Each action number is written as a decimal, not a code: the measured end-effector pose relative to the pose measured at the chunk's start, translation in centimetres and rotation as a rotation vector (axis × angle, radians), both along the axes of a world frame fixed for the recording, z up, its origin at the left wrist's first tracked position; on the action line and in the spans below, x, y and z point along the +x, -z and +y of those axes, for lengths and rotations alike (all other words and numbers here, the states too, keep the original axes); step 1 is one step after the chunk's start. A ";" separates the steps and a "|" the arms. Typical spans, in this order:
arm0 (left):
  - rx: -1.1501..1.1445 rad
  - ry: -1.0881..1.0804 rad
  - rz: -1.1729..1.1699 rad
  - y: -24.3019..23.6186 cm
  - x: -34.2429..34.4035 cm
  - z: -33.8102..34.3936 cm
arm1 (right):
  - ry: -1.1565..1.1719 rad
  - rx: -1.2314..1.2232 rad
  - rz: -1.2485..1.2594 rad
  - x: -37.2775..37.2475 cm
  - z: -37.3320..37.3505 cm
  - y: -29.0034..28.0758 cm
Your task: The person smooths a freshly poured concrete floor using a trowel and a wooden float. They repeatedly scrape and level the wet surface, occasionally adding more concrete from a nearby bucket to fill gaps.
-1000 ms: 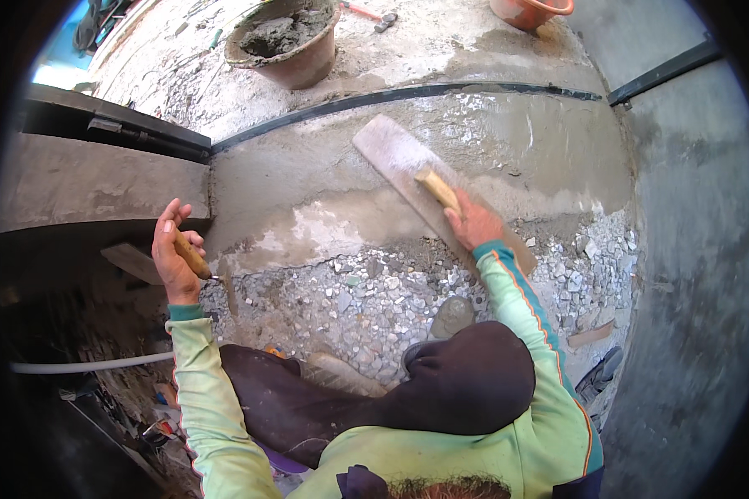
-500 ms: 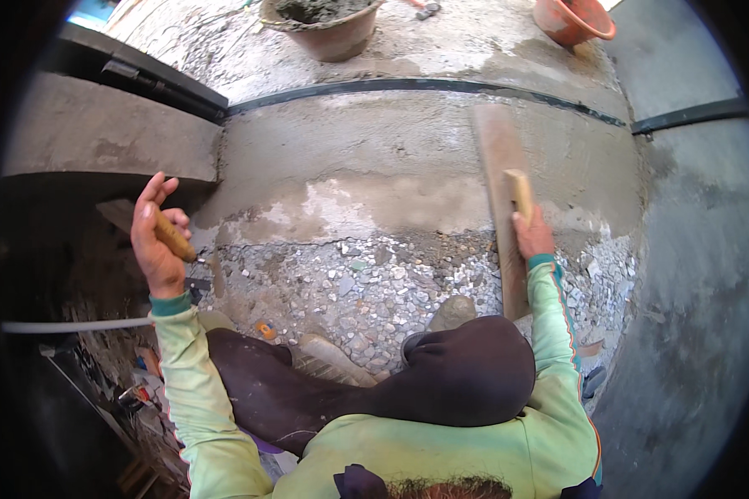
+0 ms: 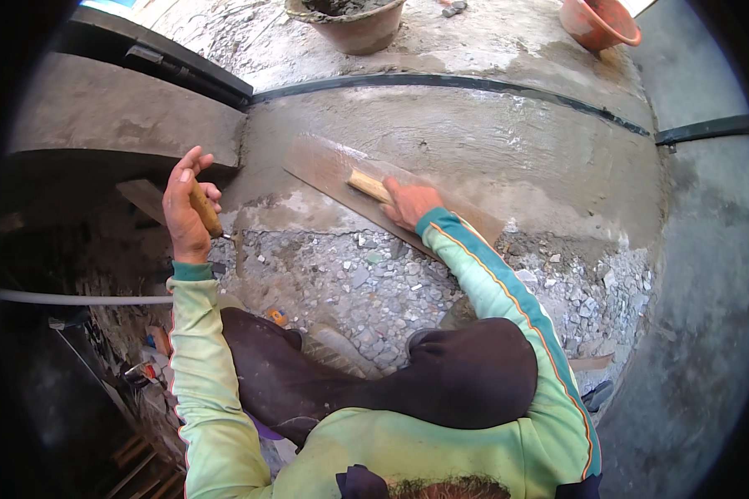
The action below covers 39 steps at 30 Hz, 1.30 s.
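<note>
My left hand [image 3: 187,208] is raised at the left, gripping the wooden handle [image 3: 207,214] of a trowel, with some fingertips lifted; the blade below is hard to make out. My right hand [image 3: 412,204] is closed on the wooden grip [image 3: 368,185] of a long flat plastering float [image 3: 320,162]. The float lies diagonally on a band of damp grey cement [image 3: 566,166], its upper end toward the far left. Under the float's near side, broken grey rubble [image 3: 366,291] reaches back to my bent legs.
Beyond a dark metal strip [image 3: 441,81] stand a bucket of mortar [image 3: 349,33] and an orange bucket [image 3: 599,29]. A concrete wall [image 3: 699,233] runs along the right; a concrete ledge [image 3: 100,108] with dark metal rail is at left, above a pale pipe [image 3: 91,297].
My right hand has moved left and up, turning the float from nearly lengthwise at the right to a diagonal across the middle. My left hand, still on the trowel, has risen slightly.
</note>
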<state>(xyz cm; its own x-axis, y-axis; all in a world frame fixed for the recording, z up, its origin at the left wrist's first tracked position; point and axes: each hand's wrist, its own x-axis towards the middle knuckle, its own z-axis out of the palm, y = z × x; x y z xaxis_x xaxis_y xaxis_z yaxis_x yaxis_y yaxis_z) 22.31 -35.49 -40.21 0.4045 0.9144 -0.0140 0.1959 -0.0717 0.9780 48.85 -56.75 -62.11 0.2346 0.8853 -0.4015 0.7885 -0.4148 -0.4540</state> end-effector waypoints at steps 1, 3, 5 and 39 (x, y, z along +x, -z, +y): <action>0.010 0.009 0.009 0.1 0.1 -0.2 | -0.028 -0.004 0.001 -0.3 -0.9 0.2; 0.035 0.019 0.023 -0.3 -0.7 -0.2 | 0.037 -0.005 -0.043 1.2 -4.7 -0.8; 0.072 0.009 0.092 -1.1 -1.5 -0.6 | 0.140 -0.121 -0.089 4.4 -10.3 -0.2; 0.076 0.031 0.078 -1.0 0.5 -1.1 | 0.258 0.022 -0.136 6.9 -2.5 -1.1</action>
<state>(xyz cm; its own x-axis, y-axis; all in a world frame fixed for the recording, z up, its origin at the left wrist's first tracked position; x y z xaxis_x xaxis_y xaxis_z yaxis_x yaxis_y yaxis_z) 22.77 -36.60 -39.25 0.4329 0.9012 0.0227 0.2677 -0.1525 0.9514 55.75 -59.25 -61.02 0.5032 0.7979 -0.3319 0.7129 -0.6004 -0.3624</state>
